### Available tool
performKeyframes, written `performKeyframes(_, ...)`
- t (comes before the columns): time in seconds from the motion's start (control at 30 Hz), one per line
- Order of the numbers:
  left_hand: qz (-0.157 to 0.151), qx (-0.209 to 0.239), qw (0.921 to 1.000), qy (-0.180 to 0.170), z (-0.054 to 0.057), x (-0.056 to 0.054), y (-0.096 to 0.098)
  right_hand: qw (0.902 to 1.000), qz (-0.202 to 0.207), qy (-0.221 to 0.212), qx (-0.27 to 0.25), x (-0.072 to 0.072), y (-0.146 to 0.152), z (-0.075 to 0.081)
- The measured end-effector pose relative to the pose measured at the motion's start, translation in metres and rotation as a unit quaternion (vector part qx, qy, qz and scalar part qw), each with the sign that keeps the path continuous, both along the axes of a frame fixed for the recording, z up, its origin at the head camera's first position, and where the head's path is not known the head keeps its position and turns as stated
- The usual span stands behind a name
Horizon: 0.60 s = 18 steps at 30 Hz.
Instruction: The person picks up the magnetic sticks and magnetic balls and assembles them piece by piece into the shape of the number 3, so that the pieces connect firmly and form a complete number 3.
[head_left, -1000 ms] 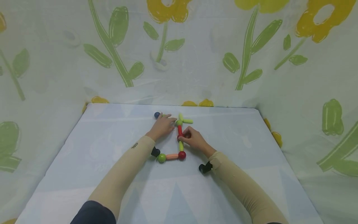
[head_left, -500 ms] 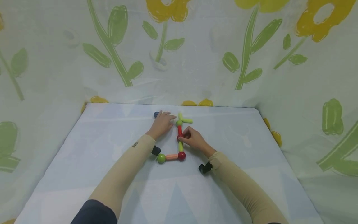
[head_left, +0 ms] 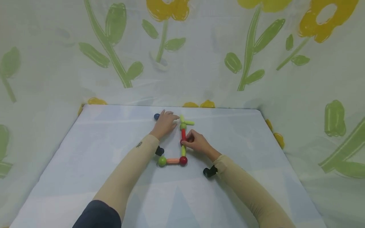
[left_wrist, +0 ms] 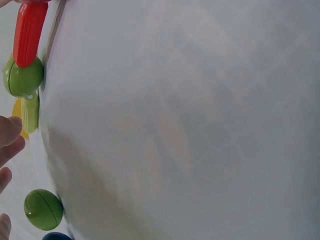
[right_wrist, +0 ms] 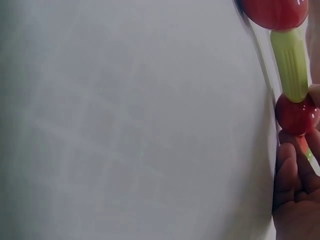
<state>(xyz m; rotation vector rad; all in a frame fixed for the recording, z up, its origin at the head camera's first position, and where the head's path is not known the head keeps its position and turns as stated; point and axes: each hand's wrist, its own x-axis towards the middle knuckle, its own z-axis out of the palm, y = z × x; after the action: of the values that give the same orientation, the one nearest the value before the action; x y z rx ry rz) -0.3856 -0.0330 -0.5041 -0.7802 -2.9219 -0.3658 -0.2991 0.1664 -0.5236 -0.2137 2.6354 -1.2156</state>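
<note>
A chain of balls and rods lies on the table. My right hand (head_left: 198, 142) pinches its middle red ball (right_wrist: 296, 115) between thumb and fingers. Above that ball a red rod (head_left: 183, 134) leads to a green ball (head_left: 183, 126); below it a yellow-green rod (right_wrist: 291, 65) runs to another red ball (head_left: 183, 161). From there an orange rod (head_left: 172, 161) reaches a second green ball (head_left: 162, 161). My left hand (head_left: 165, 123) hovers left of the chain's top, fingers extended and holding nothing. A loose green ball (left_wrist: 43, 209) lies under it, hidden in the head view.
Two yellow-green rods (head_left: 189, 123) lie at the chain's far end. A blue ball (head_left: 156, 117) sits beside my left hand, near the table's (head_left: 119, 110) back edge. Flower-patterned cloth (head_left: 205, 63) rises behind and at the sides. Dark wrist cameras (head_left: 210, 171) stick out beneath both forearms.
My left hand has edged slightly away from me, toward the back edge. The upper part of the chain has shifted slightly toward me with my right hand. The head view has turned a little.
</note>
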Motion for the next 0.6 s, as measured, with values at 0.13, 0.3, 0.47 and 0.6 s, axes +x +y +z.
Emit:
performKeyframes(0.13,-0.001,-0.004,0.9999,0.011,0.001,-0.006,0.002,0.9999,0.009,0.004,-0.010,-0.001,0.000,-0.002)
performKeyframes(0.3,-0.025,-0.046,0.9986,0.008,0.001,-0.010,0.005,0.9998,0.016,0.004,-0.014,-0.002,-0.002,-0.003)
performKeyframes(0.47,-0.051,-0.077,0.9957,-0.011,0.003,-0.010,0.013,0.9997,0.014,0.013,-0.012,-0.002,0.001,-0.005)
performKeyframes(0.6,-0.041,-0.072,0.9965,0.010,0.004,-0.011,0.019,0.9997,0.015,0.016,-0.007,-0.002,0.005,-0.004)
